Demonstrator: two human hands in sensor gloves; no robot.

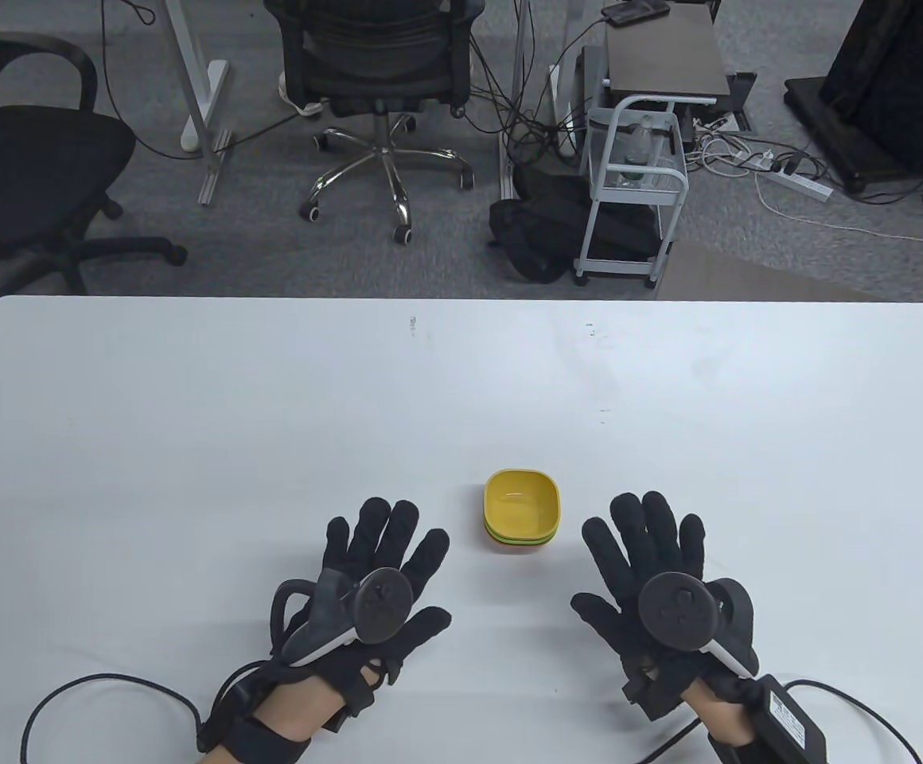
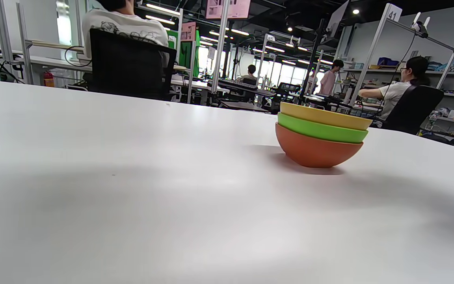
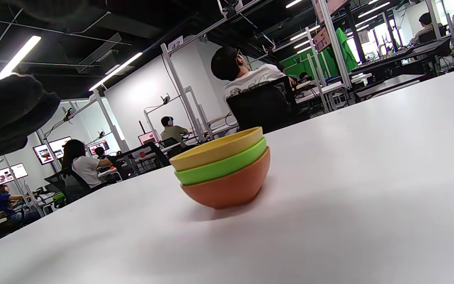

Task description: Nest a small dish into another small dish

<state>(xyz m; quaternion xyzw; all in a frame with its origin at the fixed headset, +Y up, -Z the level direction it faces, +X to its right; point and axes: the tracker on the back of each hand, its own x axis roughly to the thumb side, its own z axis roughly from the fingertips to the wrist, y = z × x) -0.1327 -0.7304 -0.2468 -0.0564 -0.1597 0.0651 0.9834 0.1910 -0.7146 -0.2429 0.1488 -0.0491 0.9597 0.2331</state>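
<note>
Small dishes: three nested in one stack on the white table [image 1: 191, 414], which is the biggest thing here. Left hand [image 1: 366, 589] flat on the table left of the stack, fingers spread, holding nothing. Right hand [image 1: 660, 589] flat to the right of the stack, fingers spread, also holding nothing. Stack sits between the hands, touching neither: orange dish [image 2: 313, 152] at bottom, green dish [image 2: 321, 130] inside it, yellow dish [image 1: 521, 505] on top.

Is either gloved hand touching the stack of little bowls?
No. The left hand and right hand lie flat on the table, either side of the bowls.
</note>
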